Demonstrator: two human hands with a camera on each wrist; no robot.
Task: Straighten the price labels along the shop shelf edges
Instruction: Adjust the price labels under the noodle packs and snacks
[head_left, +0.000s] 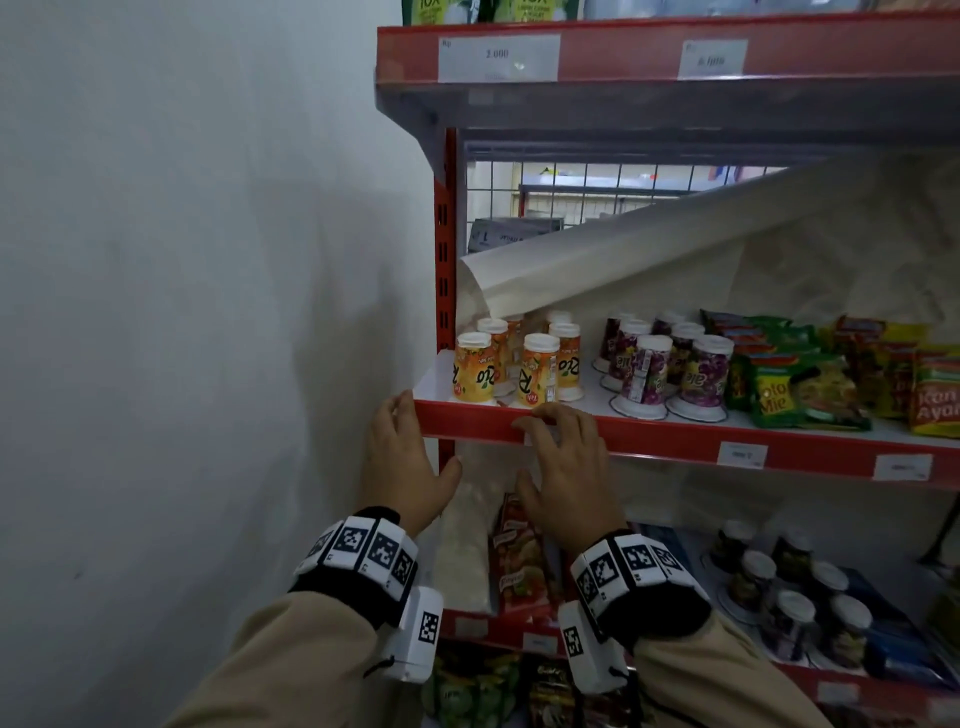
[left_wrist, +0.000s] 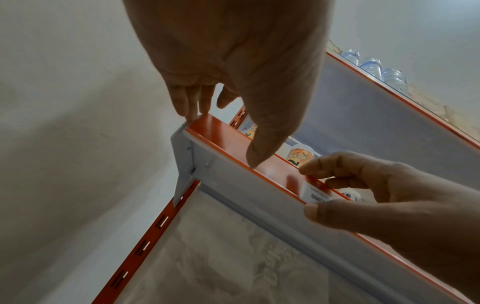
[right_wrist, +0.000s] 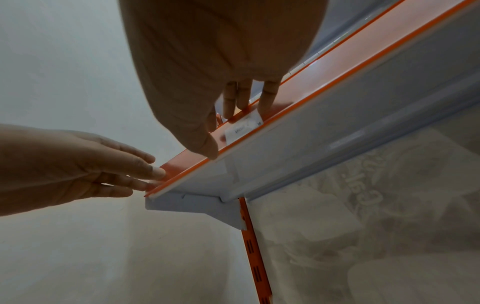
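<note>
The middle shelf's red edge strip (head_left: 675, 441) runs right from the wall-side upright. My left hand (head_left: 410, 441) rests at the strip's left end, fingers (left_wrist: 191, 115) straight against the top corner and thumb on the lower lip. My right hand (head_left: 545, 452) is a little to its right, fingers curled over the strip's top and thumb beneath. It pinches a small white price label (left_wrist: 315, 197) sitting in the strip. This label (right_wrist: 245, 126) is hidden behind the right hand in the head view. Two more labels (head_left: 742, 454) (head_left: 903, 466) sit further right.
Orange cups (head_left: 524, 364), purple cups (head_left: 665, 369) and noodle packs (head_left: 810, 384) stand on the shelf just behind the edge. A curled paper liner (head_left: 623, 249) hangs above them. A white wall (head_left: 182, 312) closes the left side. The upper shelf carries labels (head_left: 498, 57); jars (head_left: 789, 597) fill the lower shelf.
</note>
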